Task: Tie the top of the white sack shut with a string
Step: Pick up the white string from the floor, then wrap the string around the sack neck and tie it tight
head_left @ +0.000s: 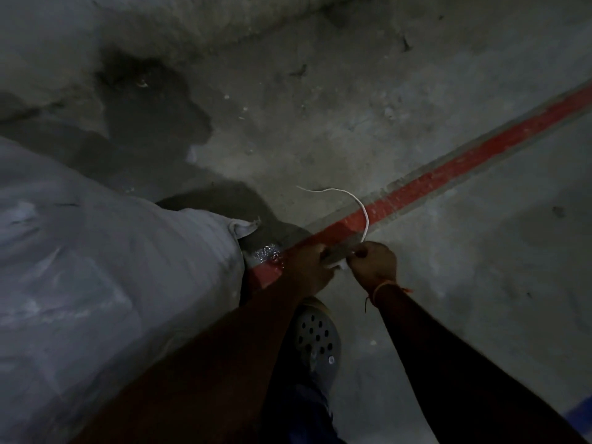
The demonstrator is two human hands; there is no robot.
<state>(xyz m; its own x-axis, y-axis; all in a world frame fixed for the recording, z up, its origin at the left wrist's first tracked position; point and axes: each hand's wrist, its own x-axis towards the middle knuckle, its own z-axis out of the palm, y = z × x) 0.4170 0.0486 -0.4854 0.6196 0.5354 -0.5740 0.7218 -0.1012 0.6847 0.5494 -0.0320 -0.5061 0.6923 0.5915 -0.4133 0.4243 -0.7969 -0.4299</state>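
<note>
Reaching out and down in front of you, both your arms stretch over the floor (416, 123), and they come close together at the hands. Your left hand (309, 267) is on the left, with its back turned up to the camera and its fingers curled in. Your right hand (373, 262) is just beside it, and its fingers are curled too. Both hands pinch the white string (358, 203) between them, and a small white bit shows in the gap where the hands almost meet. From your right hand the string goes up in a bent line, crosses the red stripe (448, 174) painted on the floor, and ends in a loose tip that points to the left. A thin orange band (384, 288) sits round your right wrist, with a little tail hanging off it. Your arms look dark, because the light is low. The white sack (96, 267) is big and full, and it lies on the floor to the left of your hands, close to your left arm. One folded corner of the sack sticks out toward the red stripe. Your hands are not touching the sack. I cannot tell where the top of the sack is. Under your arms you can see one grey shoe (317, 338) with round holes, standing on the floor. A dark wet patch (153, 107) spreads over the floor past the sack.
</note>
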